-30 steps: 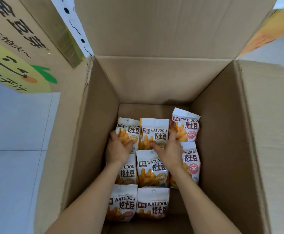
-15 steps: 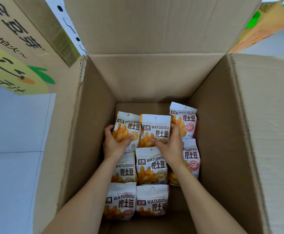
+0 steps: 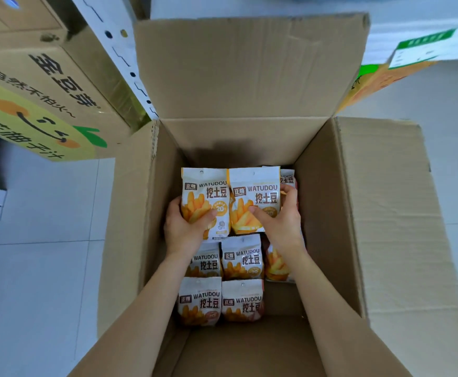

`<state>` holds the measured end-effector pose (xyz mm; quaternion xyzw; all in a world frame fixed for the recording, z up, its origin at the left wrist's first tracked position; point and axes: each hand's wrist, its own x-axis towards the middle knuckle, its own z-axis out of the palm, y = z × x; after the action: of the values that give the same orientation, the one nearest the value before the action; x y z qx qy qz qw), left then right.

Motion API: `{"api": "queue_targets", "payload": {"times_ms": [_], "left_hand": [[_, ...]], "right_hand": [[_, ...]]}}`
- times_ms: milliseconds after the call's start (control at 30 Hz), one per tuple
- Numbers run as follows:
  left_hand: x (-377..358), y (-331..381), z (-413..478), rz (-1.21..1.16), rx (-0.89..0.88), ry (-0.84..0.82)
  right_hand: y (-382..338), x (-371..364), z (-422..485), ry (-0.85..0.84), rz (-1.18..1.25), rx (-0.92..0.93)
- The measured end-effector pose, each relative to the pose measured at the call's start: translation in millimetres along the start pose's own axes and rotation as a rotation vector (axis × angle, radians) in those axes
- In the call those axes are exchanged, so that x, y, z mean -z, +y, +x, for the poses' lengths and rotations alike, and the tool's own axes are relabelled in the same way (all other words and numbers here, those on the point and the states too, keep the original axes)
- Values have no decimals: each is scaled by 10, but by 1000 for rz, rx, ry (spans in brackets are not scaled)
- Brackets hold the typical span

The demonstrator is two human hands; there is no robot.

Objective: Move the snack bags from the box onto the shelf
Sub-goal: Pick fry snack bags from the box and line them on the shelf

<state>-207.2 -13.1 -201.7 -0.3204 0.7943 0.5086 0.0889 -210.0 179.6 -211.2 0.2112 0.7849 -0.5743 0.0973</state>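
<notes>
Both hands grip upright snack bags, long axis vert., in box.

View: head, single, wide-angle. Position: worn on the person's head, set above an open cardboard box and pointed steeply downward into it. Orientation: forward and down; both forearms are seen entering from the bottom edge, the far box flap is placed at the top. Proximity: close; the box interior is centred and most of the frame is filled by it. Periphery: tiled floor is shown at left and right, a printed carton at upper left. Distortion: straight edges are bowed toward the borders. Shared coverage: not applicable, one view only.
</notes>
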Motion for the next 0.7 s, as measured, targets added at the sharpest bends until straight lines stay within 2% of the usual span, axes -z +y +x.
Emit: {"api": "queue_targets", "payload": {"times_ms": [167,467,700], "left_hand": [[321,422,-328,13,-35,8],[1104,1329,-1127,-48,-98,-25],[1901,1956,-2248,-120,-117,41]], "right_hand": [[-594,254,-313,-23,-9,11],[-1763,741,-1091,37,-73,53],[-2682,1178,-2100,25,-34,107]]}}
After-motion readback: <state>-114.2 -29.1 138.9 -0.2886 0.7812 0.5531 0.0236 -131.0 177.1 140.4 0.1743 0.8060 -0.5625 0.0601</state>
